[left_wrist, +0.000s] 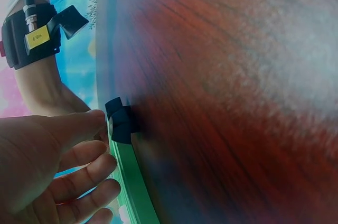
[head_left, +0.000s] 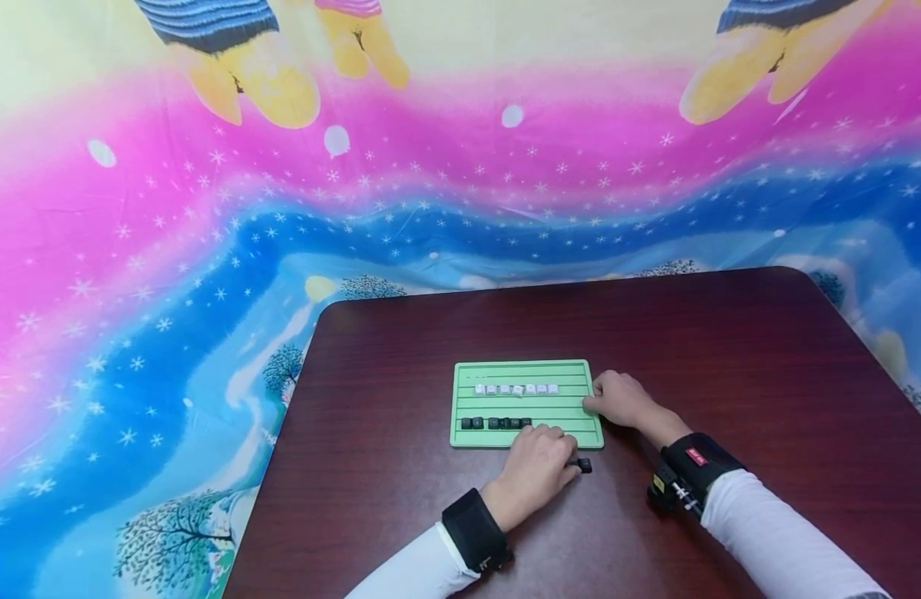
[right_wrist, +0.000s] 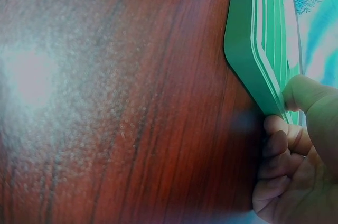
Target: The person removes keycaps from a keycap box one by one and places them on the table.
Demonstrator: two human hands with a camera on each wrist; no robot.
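A green ridged board lies on the table with a row of white keycaps across its middle and a row of black keycaps along a lower groove. My left hand is at the board's near edge, overlapping its lower right part. Its thumb and forefinger pinch at a black keycap just off that edge, the other fingers loosely bent. A second black keycap sits close against it. With thumb on top and bent fingers at the side, my right hand grips the board's right edge.
The dark red-brown table reaches well past the board on all sides. Behind it hangs a colourful printed cloth. Each wrist wears a black band, the right band carrying a small camera mount.
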